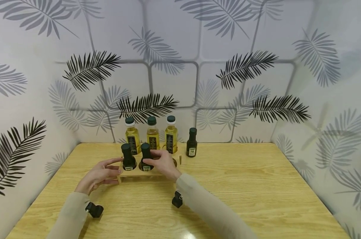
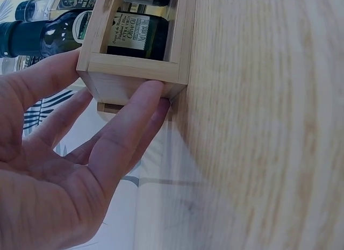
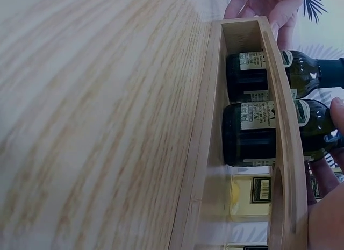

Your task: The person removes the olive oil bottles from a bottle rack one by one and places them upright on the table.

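A two-tier wooden bottle rack stands on the table. Its front tier holds two small dark olive oil bottles, one in the left hole and one in the middle hole. My right hand pinches the middle bottle below its cap; that bottle's base is down inside the rack in the right wrist view. Against the rack's left end, the fairly straight fingers of my left hand rest. A third hole, at the right of the front tier, is partly hidden behind my right hand.
Three clear bottles of yellow oil stand along the back tier, one at the left, one in the middle, one at the right. Another dark bottle stands on the wooden table, right of the rack. A leaf-patterned wall borders the back.
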`<state>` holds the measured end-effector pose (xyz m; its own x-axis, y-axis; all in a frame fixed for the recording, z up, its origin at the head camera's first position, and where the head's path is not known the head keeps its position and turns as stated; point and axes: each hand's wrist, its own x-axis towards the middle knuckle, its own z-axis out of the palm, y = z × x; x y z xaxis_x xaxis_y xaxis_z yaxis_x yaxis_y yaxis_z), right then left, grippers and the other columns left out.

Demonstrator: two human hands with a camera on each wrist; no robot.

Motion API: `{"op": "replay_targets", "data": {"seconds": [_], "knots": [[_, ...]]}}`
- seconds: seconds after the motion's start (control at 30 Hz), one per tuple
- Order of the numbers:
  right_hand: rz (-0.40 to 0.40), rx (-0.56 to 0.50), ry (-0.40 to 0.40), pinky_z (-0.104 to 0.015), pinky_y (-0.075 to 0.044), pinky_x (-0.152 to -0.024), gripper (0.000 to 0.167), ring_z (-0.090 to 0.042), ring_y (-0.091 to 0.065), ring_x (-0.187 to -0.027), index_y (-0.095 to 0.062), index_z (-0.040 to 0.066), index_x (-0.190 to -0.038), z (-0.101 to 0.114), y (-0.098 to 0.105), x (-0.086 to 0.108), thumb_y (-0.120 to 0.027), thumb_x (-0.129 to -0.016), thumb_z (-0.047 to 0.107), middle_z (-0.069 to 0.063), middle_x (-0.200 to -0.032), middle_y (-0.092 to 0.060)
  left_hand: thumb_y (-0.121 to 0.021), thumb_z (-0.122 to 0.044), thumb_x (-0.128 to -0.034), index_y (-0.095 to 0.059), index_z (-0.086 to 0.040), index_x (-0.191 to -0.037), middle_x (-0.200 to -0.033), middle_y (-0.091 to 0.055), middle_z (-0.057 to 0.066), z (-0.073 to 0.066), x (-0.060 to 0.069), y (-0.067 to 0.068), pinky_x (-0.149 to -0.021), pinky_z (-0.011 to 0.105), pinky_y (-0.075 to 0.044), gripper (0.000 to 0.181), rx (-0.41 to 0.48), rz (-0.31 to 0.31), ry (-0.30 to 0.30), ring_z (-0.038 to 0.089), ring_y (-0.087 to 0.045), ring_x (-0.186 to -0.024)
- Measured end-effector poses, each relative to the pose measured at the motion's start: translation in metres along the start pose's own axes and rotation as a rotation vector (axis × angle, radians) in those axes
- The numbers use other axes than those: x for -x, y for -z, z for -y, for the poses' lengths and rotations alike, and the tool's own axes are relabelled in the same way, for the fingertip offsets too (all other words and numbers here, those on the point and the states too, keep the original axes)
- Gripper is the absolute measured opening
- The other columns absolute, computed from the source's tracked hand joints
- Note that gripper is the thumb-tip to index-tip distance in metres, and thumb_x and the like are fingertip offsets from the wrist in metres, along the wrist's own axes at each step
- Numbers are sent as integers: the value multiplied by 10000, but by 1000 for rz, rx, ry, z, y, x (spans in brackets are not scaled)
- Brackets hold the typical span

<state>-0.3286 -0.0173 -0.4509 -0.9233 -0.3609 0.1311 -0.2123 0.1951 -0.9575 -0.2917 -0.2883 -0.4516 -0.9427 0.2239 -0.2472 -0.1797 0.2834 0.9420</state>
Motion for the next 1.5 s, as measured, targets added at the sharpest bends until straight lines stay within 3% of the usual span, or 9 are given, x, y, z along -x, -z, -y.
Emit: {"op": "replay_targets", "data": {"seconds": [0.2,0.43,0.6,0.9,1.07,1.33,1.5], "knots": [[-16,20,-23,-369,-566,-898,514,-192,-652,-1105,-617,144,-1344,1,1,3,-751,-877,315,-34,-1245,-679,-650,-159,-952,-301,-134,-1556,-1520,-259,337,0,0,-1,-875,448,-576,698,3,3,0,299,-570,-1192],[-42,20,-14,-391,-546,-945,485,-214,-635,-1162,-631,152,-1329,6,2,1,-741,-886,316,-24,-1215,-694,-649,-165,-954,-292,-135,-1559,-1522,-252,338,2,-1,1,-876,443,-576,703,0,2,-6,398,-505,-1273],[-67,27,-20,-430,-502,-1014,552,-230,-551,-1277,-585,119,-1374,12,5,0,-736,-888,333,-40,-1269,-667,-651,-165,-953,-293,-144,-1559,-1526,-250,332,2,-1,1,-875,431,-578,705,8,4,0,341,-534,-1247],[-69,81,-23,-451,-475,-1044,611,-244,-497,-1335,-551,124,-1407,21,8,-1,-743,-877,362,-46,-1348,-622,-642,-135,-953,-283,-116,-1559,-1517,-243,340,3,0,1,-878,444,-576,705,25,10,-5,295,-558,-1185],[-72,60,8,-439,-460,-1061,555,-224,-526,-1305,-586,120,-1374,28,11,-2,-746,-882,320,-45,-1300,-653,-651,-149,-950,-274,-121,-1562,-1521,-239,337,4,0,2,-881,440,-575,720,27,13,-11,305,-542,-1212],[-102,94,28,-457,-431,-1090,553,-251,-482,-1351,-572,97,-1383,35,21,2,-726,-899,314,-76,-1393,-585,-645,-146,-954,-275,-134,-1564,-1519,-249,332,4,0,2,-880,431,-576,713,26,15,-12,255,-582,-1166],[-101,57,76,-415,-496,-1017,431,-221,-585,-1235,-639,161,-1323,35,30,3,-710,-915,280,-47,-1257,-680,-657,-157,-947,-287,-142,-1561,-1517,-253,328,2,0,2,-875,427,-579,716,24,15,-21,249,-591,-1148]]}}
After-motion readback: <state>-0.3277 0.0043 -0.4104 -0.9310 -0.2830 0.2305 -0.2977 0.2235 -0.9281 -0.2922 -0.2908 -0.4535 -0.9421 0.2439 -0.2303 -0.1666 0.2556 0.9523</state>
